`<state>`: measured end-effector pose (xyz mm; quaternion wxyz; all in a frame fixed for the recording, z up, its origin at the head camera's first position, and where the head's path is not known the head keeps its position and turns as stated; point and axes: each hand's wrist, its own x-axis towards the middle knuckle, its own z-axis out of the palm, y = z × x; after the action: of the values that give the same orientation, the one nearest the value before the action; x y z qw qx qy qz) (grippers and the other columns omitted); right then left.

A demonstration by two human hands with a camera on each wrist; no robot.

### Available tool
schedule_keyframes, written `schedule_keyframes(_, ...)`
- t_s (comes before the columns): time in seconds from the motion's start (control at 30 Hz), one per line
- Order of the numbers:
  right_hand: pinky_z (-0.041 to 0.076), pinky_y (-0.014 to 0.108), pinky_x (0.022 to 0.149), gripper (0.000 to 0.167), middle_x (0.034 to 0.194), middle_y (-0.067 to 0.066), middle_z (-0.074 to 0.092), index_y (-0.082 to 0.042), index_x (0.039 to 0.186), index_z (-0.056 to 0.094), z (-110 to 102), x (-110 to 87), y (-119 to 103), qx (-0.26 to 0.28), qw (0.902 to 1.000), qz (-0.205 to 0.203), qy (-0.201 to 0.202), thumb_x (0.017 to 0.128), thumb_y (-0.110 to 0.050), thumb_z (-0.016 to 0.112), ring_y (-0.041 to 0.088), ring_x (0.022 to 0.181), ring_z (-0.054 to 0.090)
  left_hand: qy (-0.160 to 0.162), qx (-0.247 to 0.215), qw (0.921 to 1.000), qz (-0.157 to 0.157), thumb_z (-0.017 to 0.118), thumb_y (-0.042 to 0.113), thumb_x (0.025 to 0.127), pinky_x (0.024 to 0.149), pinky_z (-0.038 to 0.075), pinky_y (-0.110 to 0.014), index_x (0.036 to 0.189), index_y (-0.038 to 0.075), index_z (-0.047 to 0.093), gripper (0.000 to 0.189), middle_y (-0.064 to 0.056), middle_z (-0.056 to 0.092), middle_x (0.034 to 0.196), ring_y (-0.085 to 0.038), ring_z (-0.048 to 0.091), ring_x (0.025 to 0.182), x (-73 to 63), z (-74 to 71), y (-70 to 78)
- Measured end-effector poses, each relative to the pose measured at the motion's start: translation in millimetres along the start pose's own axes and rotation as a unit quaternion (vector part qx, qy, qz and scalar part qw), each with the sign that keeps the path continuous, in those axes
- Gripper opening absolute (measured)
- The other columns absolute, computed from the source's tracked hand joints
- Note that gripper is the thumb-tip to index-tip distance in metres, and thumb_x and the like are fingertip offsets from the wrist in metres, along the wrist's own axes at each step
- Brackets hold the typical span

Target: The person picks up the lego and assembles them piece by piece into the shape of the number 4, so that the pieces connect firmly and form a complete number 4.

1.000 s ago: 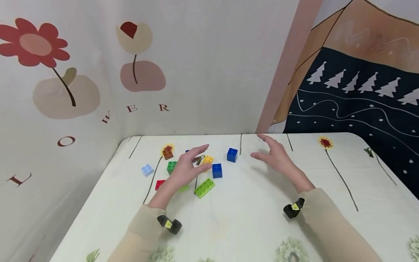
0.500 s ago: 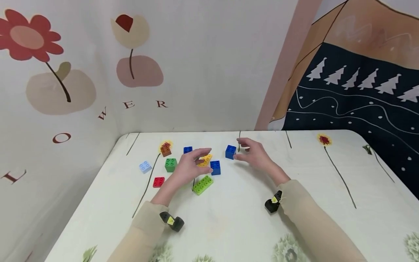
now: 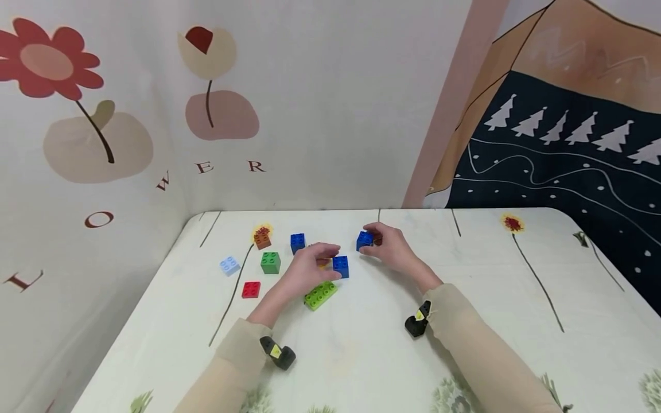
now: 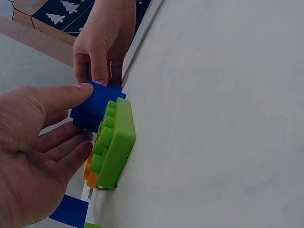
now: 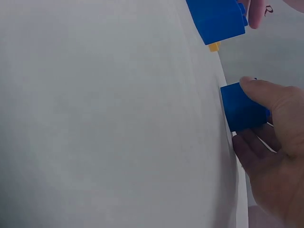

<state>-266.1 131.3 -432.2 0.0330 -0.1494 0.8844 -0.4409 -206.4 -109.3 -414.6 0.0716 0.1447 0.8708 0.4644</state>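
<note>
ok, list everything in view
Blue blocks: 3, blue, centre
Long brick: 1 seen, lime, centre
Yellow brick: 1, yellow, centre
Green block: 1, green, left
Red brick: 1, red, left
Pale brick: 1, light blue, left
Brown block: 1, brown, left
Tablecloth: 1, white, beneath
Backdrop: 1, pale, behind
Tree panel: 1, navy, right
Wrist cameras: 2, black, cuffs
Sleeves: 2, beige, forearms
Left hand: 1, beside blue block
Right hand: 1, gripping blue block

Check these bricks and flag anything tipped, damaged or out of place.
Nothing stands out. The blue brick in the right hand looks upright; the red brick and green brick sit studs up without apparent damage. The yellow brick behind the left hand is mostly hidden, so I can't judge it.
</note>
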Motion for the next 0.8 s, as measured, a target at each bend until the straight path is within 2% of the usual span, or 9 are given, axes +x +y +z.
schedule_keyframes(0.23,0.054,0.044,0.098,0.041,0.119,0.016,0.068,-0.001,0.129,0.063,-1.5,-1.0,3.6,0.013,0.9999,-0.002,0.008,0.092,-0.01,0.078,0.029,0.105,0.064,-0.007,0.013,0.9999,-0.007,0.082,0.01,0.089,0.104,0.051,-0.042,0.14,0.01,0.062,0.054,-0.007,0.065,0.134,-0.026,0.063,0.122,2.1,3.0,0.2)
schedule_keyframes(0.4,0.053,0.044,0.099,0.041,0.121,0.016,0.067,-0.001,0.13,0.064,-5.8,-4.3,3.1,0.014,0.9999,0.007,-0.007,0.092,-0.01,0.078,0.03,0.106,0.063,-0.013,0.017,0.9996,-0.017,0.082,0.011,0.089,0.105,0.05,-0.042,0.139,0.01,0.063,0.053,-0.006,0.066,0.133,-0.025,0.063,0.122,3.0,1.4,2.1)
schedule_keyframes(0.57,0.054,0.043,0.098,0.041,0.122,0.016,0.067,-0.001,0.129,0.065,-13.4,-12.8,3.1,0.007,0.9997,0.011,-0.021,0.091,-0.007,0.079,0.03,0.107,0.063,-0.021,0.008,0.9997,-0.011,0.08,0.009,0.09,0.104,0.05,-0.043,0.136,0.009,0.065,0.049,-0.007,0.066,0.132,-0.026,0.063,0.122,3.7,2.0,2.5)
schedule_keyframes(0.8,0.056,0.043,0.093,0.039,0.115,0.016,0.07,0.003,0.125,0.067,-21.0,-26.8,3.3,0.024,0.999,-0.012,-0.036,0.088,-0.002,0.08,0.029,0.101,0.067,-0.021,0.013,0.9994,-0.022,0.079,0.008,0.091,0.103,0.052,-0.043,0.134,0.009,0.067,0.045,-0.008,0.067,0.13,-0.025,0.065,0.118,4.2,4.5,3.3)
